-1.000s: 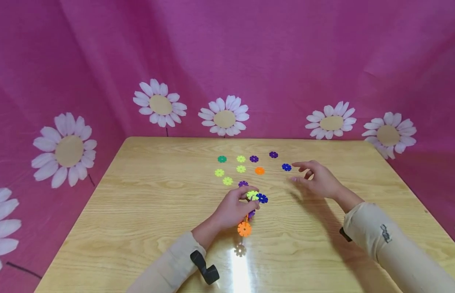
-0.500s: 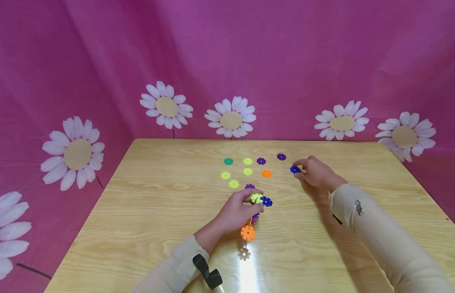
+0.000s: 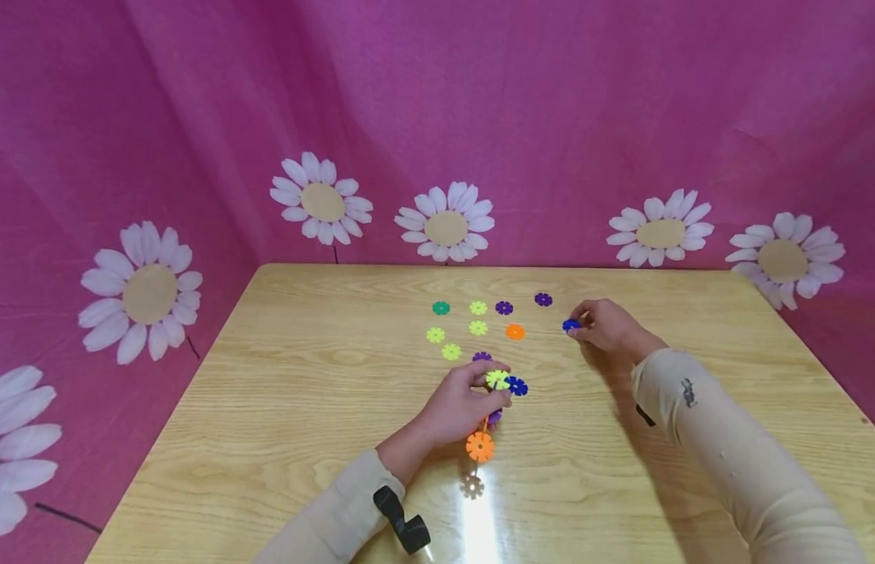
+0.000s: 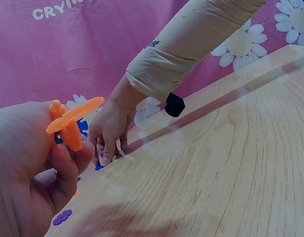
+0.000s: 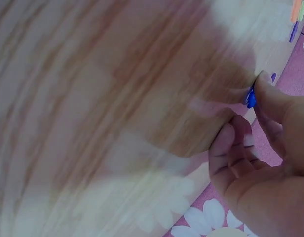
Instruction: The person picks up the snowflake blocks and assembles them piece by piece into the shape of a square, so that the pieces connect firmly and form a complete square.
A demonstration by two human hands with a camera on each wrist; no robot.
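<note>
Plainly, both hands are occupied: right hand (image 3: pixel 609 325) on a blue disc (image 3: pixel 570 325), left hand (image 3: pixel 454 403) on a cluster (image 3: pixel 497 379)

The right arm reaches in over the near edge of the surface (image 3: pixel 303 431), toward its right side, and slants forward and inward, so the hand is nearer the far edge than the near one. Thumb and fingertips close in a pinch on the blue disc, right of the loose discs; the right wrist view shows other fingers curled in beneath. The disc is low, at the surface, but whether it touches is unclear.

The left forearm enters over the near edge and angles toward the middle of the surface. Its hand is bent round the cluster, forefinger on the far side and thumb on the near side, gripping it between them. A yellow piece shows in that grip, with a blue piece (image 3: pixel 518 386) jutting out to the right. A purple piece (image 3: pixel 495 417) and orange pieces (image 3: pixel 480 447) hang toward the near edge; the left wrist view shows the orange ones crossed.

Between the hands and the far edge lie a green disc (image 3: pixel 441 308), four yellow discs (image 3: pixel 478 328), three purple discs (image 3: pixel 504 308) and an orange disc (image 3: pixel 515 332). One purple disc lies just beyond the left fingers.
</note>
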